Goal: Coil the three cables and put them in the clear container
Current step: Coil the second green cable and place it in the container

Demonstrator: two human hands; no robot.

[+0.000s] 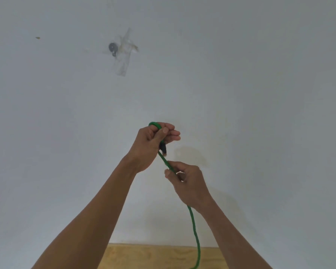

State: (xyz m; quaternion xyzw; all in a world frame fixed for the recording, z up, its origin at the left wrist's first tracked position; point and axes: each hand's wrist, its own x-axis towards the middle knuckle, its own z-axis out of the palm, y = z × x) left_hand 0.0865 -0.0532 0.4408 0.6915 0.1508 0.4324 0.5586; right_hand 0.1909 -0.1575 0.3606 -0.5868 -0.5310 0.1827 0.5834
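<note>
A green braided cable (194, 226) hangs in front of a pale wall. My left hand (153, 144) is raised and holds the cable's upper end, which loops over the fingers; the thumb presses it and a dark plug sticks out below the palm. Just below and to the right, my right hand (188, 183) pinches the same cable between thumb and fingers. From there the cable drops behind the wrist and runs down out of the bottom of the view. No other cable and no clear container is in view.
A plain grey-white wall (260, 94) fills most of the view, with a small metal fitting under clear tape (120, 53) at upper left. A strip of wooden tabletop (153, 257) shows at the bottom between my forearms.
</note>
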